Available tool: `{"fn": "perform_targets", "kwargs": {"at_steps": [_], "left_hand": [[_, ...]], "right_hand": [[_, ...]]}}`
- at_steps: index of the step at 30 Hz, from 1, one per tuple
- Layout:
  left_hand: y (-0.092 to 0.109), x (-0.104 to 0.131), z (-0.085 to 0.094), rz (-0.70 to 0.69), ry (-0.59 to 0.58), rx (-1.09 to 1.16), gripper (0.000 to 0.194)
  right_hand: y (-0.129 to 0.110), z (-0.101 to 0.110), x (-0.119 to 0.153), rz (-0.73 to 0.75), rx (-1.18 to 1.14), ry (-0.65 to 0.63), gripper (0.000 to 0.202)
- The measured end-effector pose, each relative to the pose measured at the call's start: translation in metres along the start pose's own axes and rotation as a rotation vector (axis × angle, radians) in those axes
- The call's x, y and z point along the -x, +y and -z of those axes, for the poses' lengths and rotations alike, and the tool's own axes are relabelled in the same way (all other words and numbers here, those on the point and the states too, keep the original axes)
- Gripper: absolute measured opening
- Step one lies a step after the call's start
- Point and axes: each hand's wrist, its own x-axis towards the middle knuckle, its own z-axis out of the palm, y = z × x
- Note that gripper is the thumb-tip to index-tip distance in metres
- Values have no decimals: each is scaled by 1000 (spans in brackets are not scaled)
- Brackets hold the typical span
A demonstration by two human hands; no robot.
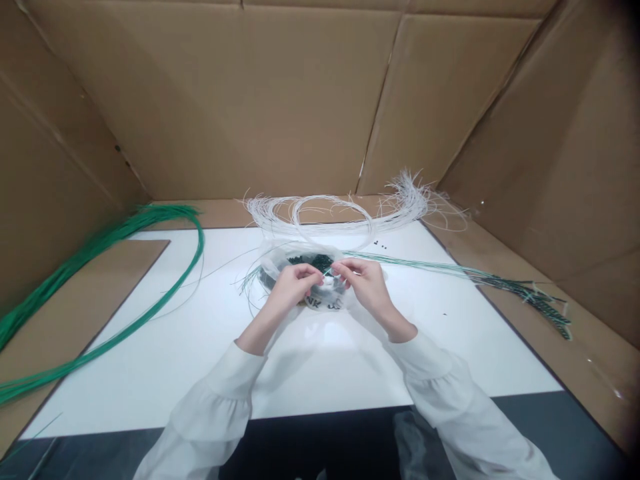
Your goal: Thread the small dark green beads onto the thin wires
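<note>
My left hand (299, 283) and my right hand (363, 277) are both closed in a fingertip pinch, close together over an open clear plastic bag (270, 263). A short stretch of thin green strand (327, 271) shows between the fingertips; any smaller piece on it is too small to make out. Inside the bag lie many small dark green-black pieces (320, 261). Dark printed letters mark the bag's near side. Just behind my right hand runs a bundle of thin green strands (425, 264), its far right end covered with dark pieces (543, 303).
A thick coil of green strands (193, 250) curves along the left side. White strands (325, 227) lie looped at the back, with a frayed end at right. A few dark bits (381, 245) rest on the white board (320, 373). Cardboard walls (300, 100) enclose the back and sides.
</note>
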Motion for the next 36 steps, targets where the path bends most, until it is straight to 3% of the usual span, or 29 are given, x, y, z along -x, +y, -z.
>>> {"fn": "perform_targets", "kwargs": {"at_steps": [5, 10, 16, 19, 36], "left_hand": [[1, 0, -1, 22, -2, 25, 19], [5, 2, -1, 36, -27, 109, 22], [13, 5, 6, 176, -219, 368, 38], [12, 6, 8, 144, -279, 371, 35], [7, 5, 8, 133, -159, 410, 27]], "right_hand": [[1, -1, 0, 23, 13, 22, 30], [-1, -1, -1, -61, -100, 45, 31], [-11, 10, -6, -73, -187, 90, 29], [-18, 15, -11, -31, -149, 91, 27], [-25, 21, -29, 3, -103, 143, 27]]}}
